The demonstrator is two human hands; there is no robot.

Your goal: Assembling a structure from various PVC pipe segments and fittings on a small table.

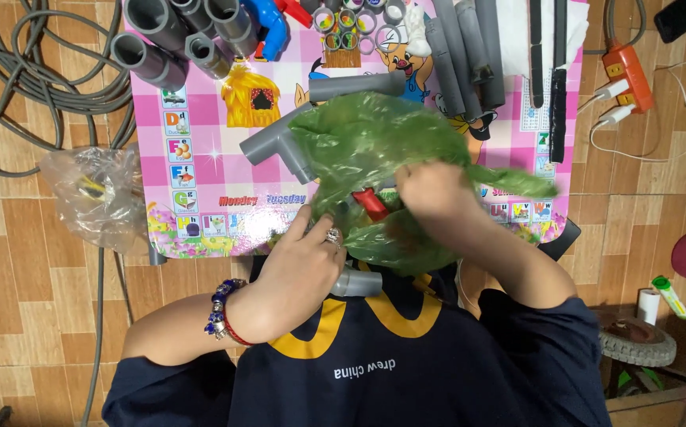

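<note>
A green plastic bag (375, 142) lies over the near edge of a small pink picture table (201, 158). My right hand (430, 194) pinches the bag near its twisted neck. My left hand (303, 265), with a ring and a blue bead bracelet, holds the bag's lower edge and touches a grey pipe fitting (356, 282) below it. A red-handled part (371, 203) shows through the bag. A grey tee pipe piece (276, 142) sticks out from under the bag on the left.
Grey pipe couplings (161, 39), long grey pipes (465, 47), tape rolls (347, 20) and black strips (556, 79) lie at the table's far side. A clear plastic bag (94, 194) and grey hoses (35, 71) are on the floor left; an orange power strip (627, 75) right.
</note>
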